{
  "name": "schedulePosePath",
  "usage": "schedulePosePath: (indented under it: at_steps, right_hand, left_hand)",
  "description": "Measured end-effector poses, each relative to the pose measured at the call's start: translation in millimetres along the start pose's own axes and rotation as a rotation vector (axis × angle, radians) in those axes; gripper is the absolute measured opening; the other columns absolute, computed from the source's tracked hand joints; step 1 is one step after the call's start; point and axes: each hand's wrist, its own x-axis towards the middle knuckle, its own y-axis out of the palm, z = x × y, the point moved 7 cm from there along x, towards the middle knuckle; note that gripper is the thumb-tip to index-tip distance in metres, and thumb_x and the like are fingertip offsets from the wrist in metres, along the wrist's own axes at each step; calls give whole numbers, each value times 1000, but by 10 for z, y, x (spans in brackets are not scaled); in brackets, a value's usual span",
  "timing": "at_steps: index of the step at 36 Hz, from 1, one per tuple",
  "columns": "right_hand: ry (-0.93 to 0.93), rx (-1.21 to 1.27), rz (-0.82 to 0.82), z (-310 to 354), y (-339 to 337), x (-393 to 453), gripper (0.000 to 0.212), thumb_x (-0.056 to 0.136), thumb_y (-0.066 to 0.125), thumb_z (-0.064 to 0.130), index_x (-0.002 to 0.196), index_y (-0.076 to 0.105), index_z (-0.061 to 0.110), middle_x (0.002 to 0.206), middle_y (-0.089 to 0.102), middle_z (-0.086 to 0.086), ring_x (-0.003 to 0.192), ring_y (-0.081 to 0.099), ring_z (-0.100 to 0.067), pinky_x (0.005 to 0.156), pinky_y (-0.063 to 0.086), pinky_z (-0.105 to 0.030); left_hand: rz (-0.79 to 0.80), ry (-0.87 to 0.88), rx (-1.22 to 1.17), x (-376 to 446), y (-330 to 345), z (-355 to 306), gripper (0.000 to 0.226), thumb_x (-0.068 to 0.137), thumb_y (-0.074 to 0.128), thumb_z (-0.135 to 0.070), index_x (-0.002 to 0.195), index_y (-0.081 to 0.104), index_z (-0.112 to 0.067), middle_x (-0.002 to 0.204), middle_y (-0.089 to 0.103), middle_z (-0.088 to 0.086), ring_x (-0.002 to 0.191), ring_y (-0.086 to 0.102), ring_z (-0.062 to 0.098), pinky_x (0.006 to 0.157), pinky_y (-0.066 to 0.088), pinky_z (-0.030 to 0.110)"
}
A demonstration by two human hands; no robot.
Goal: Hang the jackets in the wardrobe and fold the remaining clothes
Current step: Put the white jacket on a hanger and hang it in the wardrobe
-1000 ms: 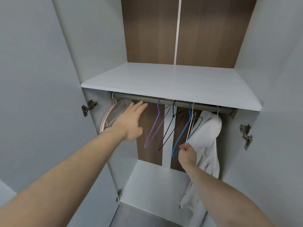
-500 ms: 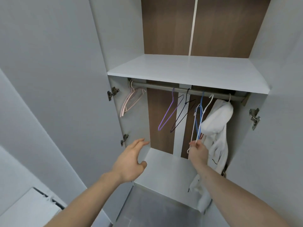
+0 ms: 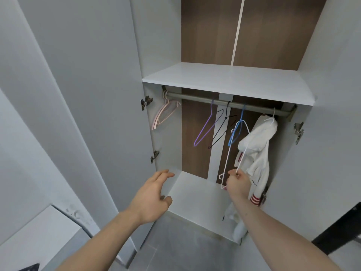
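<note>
Open wardrobe (image 3: 224, 81): white jacket (image 3: 257, 145) on rail (image 3: 224, 101). Right hand (image 3: 238, 182) pinches white hanger (image 3: 228, 153); left hand (image 3: 152, 198) spread, empty.

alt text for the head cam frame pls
A person's right hand pinches a white wire hanger off the wardrobe rail, beside a hung white jacket. The left hand is open and empty. Pink, purple, black and blue hangers stay on the rail.
</note>
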Motion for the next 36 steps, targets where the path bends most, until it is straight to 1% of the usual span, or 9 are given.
schedulePosePath:
  at_steps: [2, 4, 8, 12, 17, 22, 28, 31, 36]
  right_hand:
    - [0, 9, 1, -39, -41, -70, 25, 97, 50, 7, 78, 66, 14, 67, 61, -3, 59, 61, -22, 60, 62, -46]
    - [-4, 15, 2, -72, -68, -131, 23, 97, 51, 7, 82, 68, 11, 65, 61, -5, 58, 61, -21, 48, 58, -34]
    - [-3, 38, 3, -96, -104, -248, 26, 98, 54, 8, 79, 63, 22, 69, 63, -7, 64, 64, -25, 37, 47, -17]
    - [13, 37, -5, -50, -167, -277, 34, 96, 53, 5, 72, 59, 29, 71, 64, -7, 67, 65, -27, 38, 48, -21]
    - [19, 25, 10, 73, -176, -171, 20, 98, 54, 11, 84, 66, 18, 70, 64, -7, 65, 65, -25, 37, 45, -19]
    - [59, 8, 5, 180, -158, 54, 23, 99, 54, 15, 78, 63, 21, 72, 66, -10, 63, 65, -25, 35, 45, -18]
    - [45, -64, -23, 317, -108, 353, 17, 97, 55, 17, 83, 61, 24, 73, 66, -10, 58, 65, -24, 57, 63, -43]
    - [36, -79, -38, 365, -50, 476, 27, 99, 54, 18, 74, 55, 30, 71, 65, -8, 54, 64, -22, 56, 63, -40]
    - [38, -101, -49, 416, 66, 714, 18, 99, 52, 17, 90, 67, 15, 78, 66, -10, 60, 65, -23, 60, 63, -41]
  left_hand:
    - [-3, 3, 8, -63, 5, -2, 67, 87, 62, -23, 147, 37, -38, 160, 25, -21, 140, 38, 9, 100, 30, 15]
    - [-3, 6, 14, -106, -1, -11, 67, 87, 62, -23, 147, 37, -38, 160, 25, -21, 141, 38, 9, 101, 30, 15]
    - [-12, 16, 22, -122, -75, -91, 67, 87, 62, -22, 148, 38, -36, 161, 27, -17, 144, 35, 11, 109, 30, 19]
    - [-36, 40, 33, -83, -194, -196, 67, 87, 62, -22, 149, 39, -33, 159, 30, -15, 145, 35, 12, 113, 31, 23]
    - [-73, 86, 46, 49, -351, -302, 68, 86, 63, -21, 148, 40, -32, 157, 32, -16, 143, 36, 10, 111, 30, 20]
    - [-93, 109, 47, 202, -398, -356, 67, 87, 63, -21, 148, 40, -33, 156, 32, -18, 142, 35, 7, 111, 29, 18]
    - [-94, 128, 42, 391, -390, -346, 66, 87, 63, -22, 148, 39, -35, 154, 31, -22, 141, 35, 3, 108, 26, 12]
    - [-83, 119, 44, 492, -401, -317, 67, 87, 63, -21, 148, 39, -33, 155, 32, -19, 141, 36, 6, 112, 29, 17]
    - [-82, 104, 38, 686, -456, -259, 67, 85, 64, -22, 147, 41, -33, 154, 35, -18, 134, 44, 11, 112, 38, 26]
